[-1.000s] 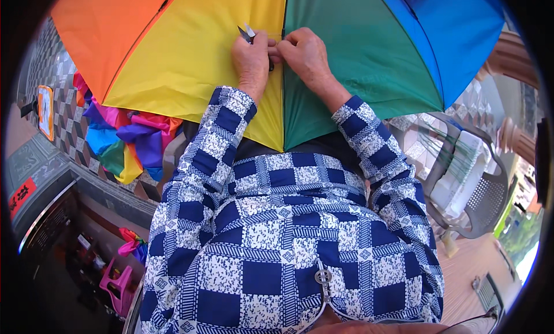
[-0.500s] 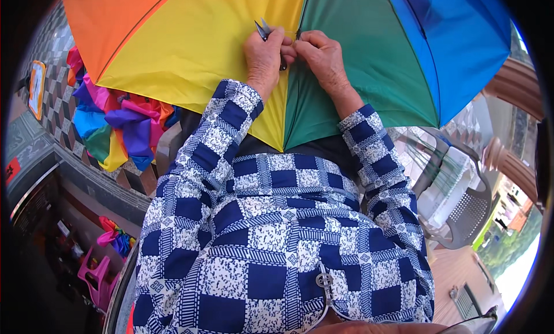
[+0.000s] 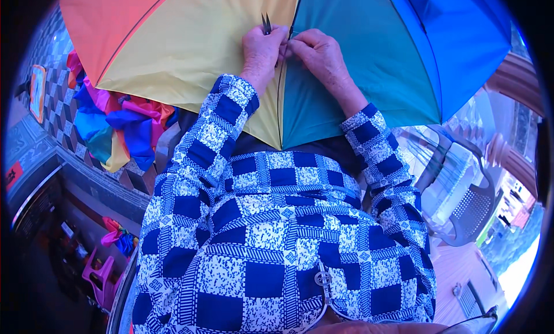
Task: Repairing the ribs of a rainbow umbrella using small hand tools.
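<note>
At the top centre of the frame, the left hand (image 3: 261,52) is closed around small metal scissors (image 3: 266,23), whose tips poke up above the knuckles. Touching it on the right, the right hand (image 3: 319,56) pinches the seam between the yellow and green panels of the open rainbow umbrella (image 3: 190,45) that fills the upper frame. Loose coloured fabric (image 3: 118,126) lies heaped at left, and a grey plastic chair (image 3: 470,210) stands at right.
</note>
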Demonstrator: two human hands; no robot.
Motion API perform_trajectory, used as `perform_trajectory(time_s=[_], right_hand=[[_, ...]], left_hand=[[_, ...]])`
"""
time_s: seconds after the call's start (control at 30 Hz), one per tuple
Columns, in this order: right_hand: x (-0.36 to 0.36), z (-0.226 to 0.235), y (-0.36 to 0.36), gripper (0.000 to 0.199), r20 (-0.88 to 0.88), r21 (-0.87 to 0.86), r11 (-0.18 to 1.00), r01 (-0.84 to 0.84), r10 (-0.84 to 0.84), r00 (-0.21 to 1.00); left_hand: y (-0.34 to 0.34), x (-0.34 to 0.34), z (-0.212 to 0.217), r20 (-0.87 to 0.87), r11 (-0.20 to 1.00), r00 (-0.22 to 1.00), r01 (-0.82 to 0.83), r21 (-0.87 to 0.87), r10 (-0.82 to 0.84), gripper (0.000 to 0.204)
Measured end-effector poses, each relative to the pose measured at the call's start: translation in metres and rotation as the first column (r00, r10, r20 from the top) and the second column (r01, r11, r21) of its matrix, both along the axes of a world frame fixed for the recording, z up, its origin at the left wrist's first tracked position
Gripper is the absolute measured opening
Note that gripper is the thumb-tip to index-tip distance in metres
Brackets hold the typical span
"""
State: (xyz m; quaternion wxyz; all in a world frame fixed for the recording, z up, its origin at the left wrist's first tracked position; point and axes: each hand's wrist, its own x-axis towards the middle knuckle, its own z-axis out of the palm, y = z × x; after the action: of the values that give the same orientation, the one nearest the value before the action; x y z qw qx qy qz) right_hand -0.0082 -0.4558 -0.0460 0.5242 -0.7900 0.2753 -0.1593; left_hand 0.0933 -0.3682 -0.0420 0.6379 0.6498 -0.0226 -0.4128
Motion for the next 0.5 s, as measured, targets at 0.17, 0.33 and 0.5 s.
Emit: perform_trajectory(time_s=[0.17, 0.33, 0.5], right_hand=[[0.004, -0.001, -0.015, 0.014, -0.034, -0.278, 0.955, 0.104, -0.118, 0.992], [0.003, 0.004, -0.03, 0.013, -0.229, -0.642, 0.75, -0.162, 0.014, 0.973], [-0.019, 0.042, -0.065, 0.014, -0.307, 0.118, 0.984, 0.136, -0.094, 0.947]], left_hand=[[-0.002, -0.001, 0.002, -0.027, 0.997, 0.997, 0.074, 0.01, -0.074, 0.015], [-0.002, -0.001, -0.002, -0.027, 0.995, 0.995, 0.091, -0.028, -0.092, 0.013], [-0.001, 0.001, -0.003, -0.035, 0.999, 0.998, 0.052, 0.002, -0.052, 0.016]])
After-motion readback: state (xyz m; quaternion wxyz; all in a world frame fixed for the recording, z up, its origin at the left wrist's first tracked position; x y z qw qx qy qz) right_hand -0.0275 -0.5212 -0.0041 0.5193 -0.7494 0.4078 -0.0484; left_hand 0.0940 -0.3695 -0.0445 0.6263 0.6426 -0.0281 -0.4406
